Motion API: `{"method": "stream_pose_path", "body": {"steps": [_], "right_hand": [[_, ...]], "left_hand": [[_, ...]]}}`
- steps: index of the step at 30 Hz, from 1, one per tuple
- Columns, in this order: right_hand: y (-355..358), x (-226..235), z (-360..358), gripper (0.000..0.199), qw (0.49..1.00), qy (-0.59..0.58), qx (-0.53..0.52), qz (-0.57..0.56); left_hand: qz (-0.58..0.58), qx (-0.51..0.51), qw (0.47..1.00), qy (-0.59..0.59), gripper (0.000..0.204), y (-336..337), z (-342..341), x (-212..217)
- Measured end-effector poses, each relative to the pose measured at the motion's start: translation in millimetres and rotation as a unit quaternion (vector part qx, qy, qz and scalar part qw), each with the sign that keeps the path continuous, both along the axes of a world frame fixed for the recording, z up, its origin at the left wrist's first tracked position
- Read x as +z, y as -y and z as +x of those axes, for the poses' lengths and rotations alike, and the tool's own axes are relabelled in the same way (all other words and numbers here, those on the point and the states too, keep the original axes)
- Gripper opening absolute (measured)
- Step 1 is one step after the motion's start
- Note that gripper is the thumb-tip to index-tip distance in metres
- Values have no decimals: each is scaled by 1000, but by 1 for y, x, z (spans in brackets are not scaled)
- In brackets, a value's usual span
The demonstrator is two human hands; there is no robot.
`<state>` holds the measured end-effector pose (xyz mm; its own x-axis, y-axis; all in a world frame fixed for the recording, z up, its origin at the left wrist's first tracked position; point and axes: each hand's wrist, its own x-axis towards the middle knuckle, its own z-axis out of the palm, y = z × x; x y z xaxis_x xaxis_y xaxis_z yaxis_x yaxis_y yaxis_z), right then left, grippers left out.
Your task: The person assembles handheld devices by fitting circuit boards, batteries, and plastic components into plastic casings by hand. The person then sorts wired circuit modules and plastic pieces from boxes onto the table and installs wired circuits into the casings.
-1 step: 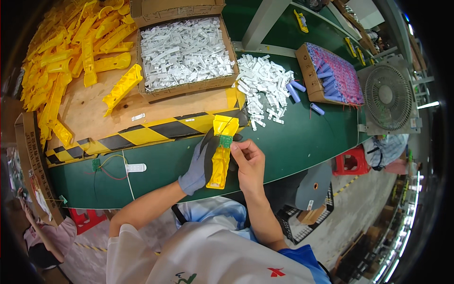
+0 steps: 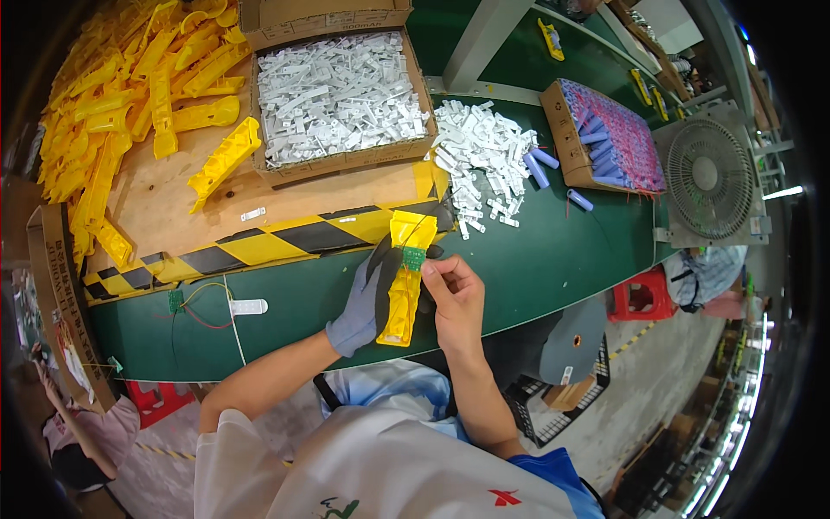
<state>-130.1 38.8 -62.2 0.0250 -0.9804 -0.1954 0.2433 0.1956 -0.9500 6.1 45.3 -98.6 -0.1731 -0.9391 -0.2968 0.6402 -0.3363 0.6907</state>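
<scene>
Head view: yellow shell [image 2: 400, 307] is up over the counter's [image 2: 549, 264] near edge, green PCB [image 2: 414, 259] across its far half. For a clean job, keep PCB level, handle it by its edges & brace the shell w/o twisting. Shell's long axis runs approx. straight away from you, far end leaning slightly R, hollow side seemingly facing up. Your L grip [image 2: 367, 298], gloved, is wrapped snugly round the shell; R grip [image 2: 458, 298], bare, has thumb & fingers drawn close at PCB's R edge, can't tell if they're pinching anything.
</scene>
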Motion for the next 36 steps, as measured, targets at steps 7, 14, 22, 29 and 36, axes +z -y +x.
{"method": "stream_pose_path", "body": {"steps": [7,14,22,29,36], "right_hand": [[4,3,3,11,1000,-11,-26,-5],[-1,-1,5,8,1000,-2,-30,1],[10,7,-20,6,997,1,72,41],[191,43,-94,18,844,-458,-28,-278],[294,45,-124,24,701,-661,182,-197]], "left_hand": [[-9,9,998,69,33,2,-1,7],[21,8,1000,13,31,-3,0,-5],[32,-22,995,91,33,2,4,22],[0,-44,997,64,46,13,11,32],[-2,-53,999,12,79,16,11,38]]}}
